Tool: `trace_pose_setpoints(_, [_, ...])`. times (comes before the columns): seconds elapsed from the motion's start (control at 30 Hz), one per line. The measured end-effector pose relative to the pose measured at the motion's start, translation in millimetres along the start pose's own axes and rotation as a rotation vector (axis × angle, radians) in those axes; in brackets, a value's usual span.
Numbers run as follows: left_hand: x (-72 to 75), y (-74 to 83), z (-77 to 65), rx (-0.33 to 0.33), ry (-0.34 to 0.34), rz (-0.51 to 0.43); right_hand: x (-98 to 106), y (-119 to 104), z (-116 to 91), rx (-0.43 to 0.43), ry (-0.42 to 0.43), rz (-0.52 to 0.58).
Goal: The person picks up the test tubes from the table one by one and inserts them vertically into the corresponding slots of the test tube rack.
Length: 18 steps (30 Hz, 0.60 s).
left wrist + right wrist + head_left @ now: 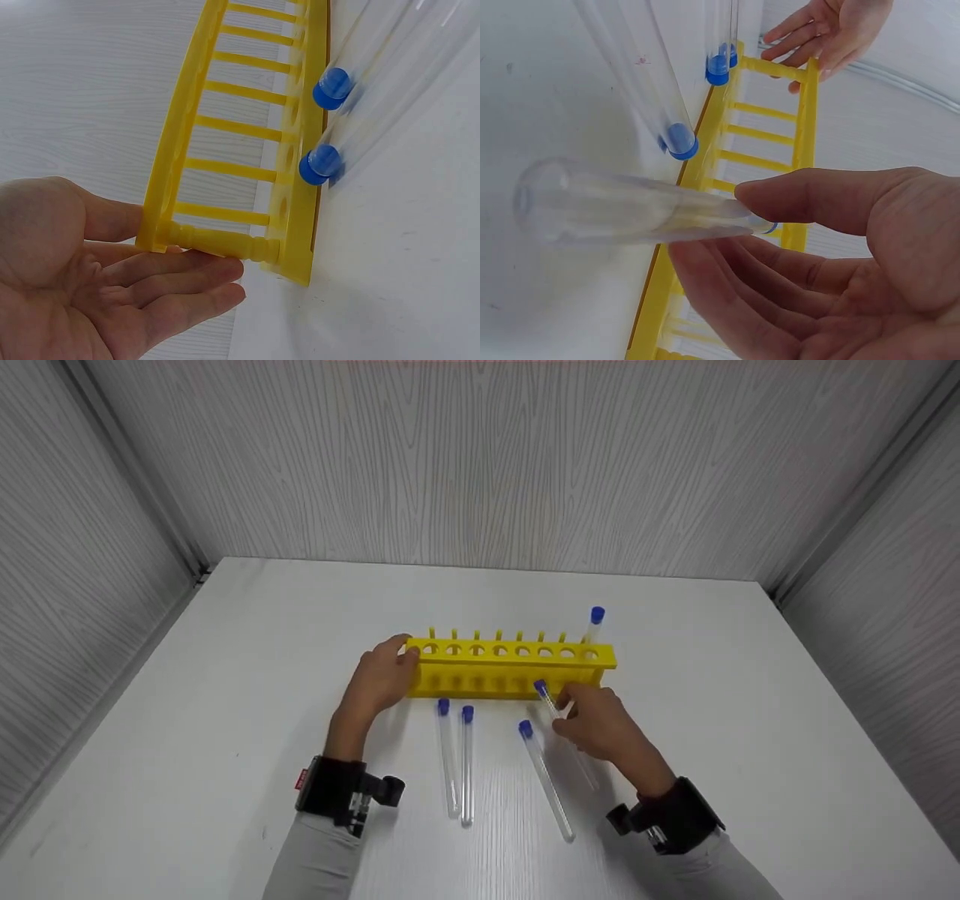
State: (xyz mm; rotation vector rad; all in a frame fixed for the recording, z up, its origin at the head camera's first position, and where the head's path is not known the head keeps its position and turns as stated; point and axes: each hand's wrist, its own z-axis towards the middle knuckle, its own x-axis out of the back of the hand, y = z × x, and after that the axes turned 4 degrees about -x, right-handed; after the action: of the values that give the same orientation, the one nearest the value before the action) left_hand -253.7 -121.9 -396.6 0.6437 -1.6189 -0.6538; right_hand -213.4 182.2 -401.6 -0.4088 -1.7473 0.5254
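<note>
A yellow test tube rack [510, 654] stands on the table. My left hand [384, 675] holds its left end, thumb at the top plate and the other fingers along the end post [217, 241]. Between thumb and fingers of my right hand [596, 721] is a clear test tube [551, 701] with a blue cap, pinched near the capped end. It slants in front of the rack, cap toward it; the right wrist view shows its rounded bottom [547, 201]. One capped test tube [595, 622] stands in the rack's rightmost hole.
Three capped test tubes lie in front of the rack: a left one [448, 757], another close beside it [467, 765], and a slanted one [547, 780] near my right hand. Grained panels [480, 465] enclose the white table [285, 600] at the back and sides.
</note>
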Motion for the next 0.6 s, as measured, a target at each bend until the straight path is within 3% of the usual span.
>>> trace_pose_setpoints(0.3, [-0.4,0.5,0.7,0.007,0.0,0.004,8,-6,-5,-0.02,0.071,0.008])
trace_pose_setpoints(0.6, [-0.7,-1.7,0.4,-0.015,0.007,0.012,16,-4,-6,0.058,0.224,0.087])
